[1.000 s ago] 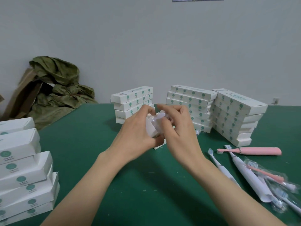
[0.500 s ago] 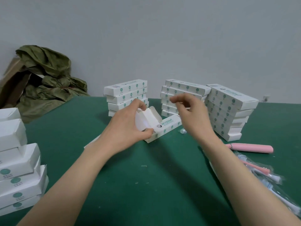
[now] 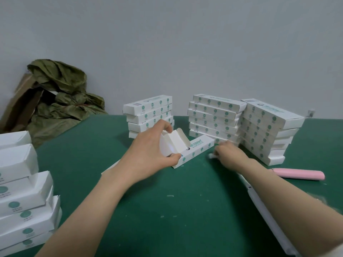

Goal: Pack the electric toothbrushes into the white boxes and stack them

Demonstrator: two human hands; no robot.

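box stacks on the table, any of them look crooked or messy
Yes. The far right stack is staggered, its top box jutting out past those below. The near left stack is also uneven, with some end flaps not flush.

packing workroom | green table (image 3: 185, 210) — stacked white boxes (image 3: 215, 117) — bare wall (image 3: 167, 52)

White box (image 3: 193, 152) (flap open) beside pink toothbrush (image 3: 298, 174).

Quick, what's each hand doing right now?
Left hand: grips the open white box at its flap end.
Right hand: pinches a small white piece on the table.
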